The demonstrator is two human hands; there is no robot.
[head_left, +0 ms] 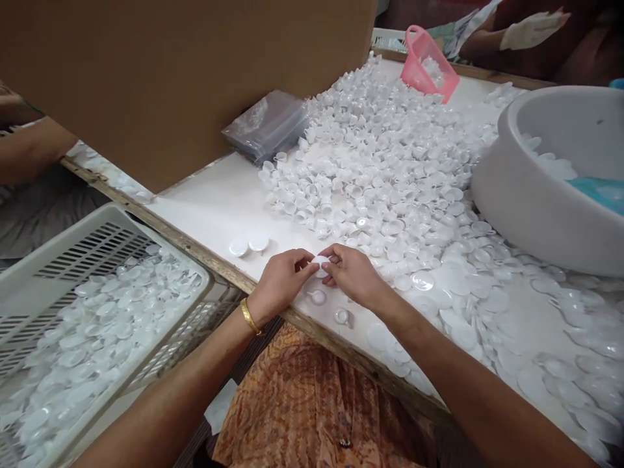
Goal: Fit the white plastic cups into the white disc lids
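Note:
Between the fingertips of both hands is a small round white plastic disc (322,265), like a tiny saucer. My left hand (284,278) pinches its left side, and my right hand (351,273) grips its right side. Just below them on the white tabletop lie a tiny white cup (316,297) and another tiny cup (343,316). Left of the hands rest two white saucers (249,244), side by side. Beyond my right hand spreads a large heap of tiny white cups (390,169), with loose white saucers (458,286) on the right.
A slatted crate (208,279) full of white pieces stands at lower left. A tall cardboard sheet (185,78) rises behind a plastic-wrapped stack (268,123). At right sits a large grey tub (492,175); a pink scoop (419,71) lies farther back. Other people's arms show at both sides.

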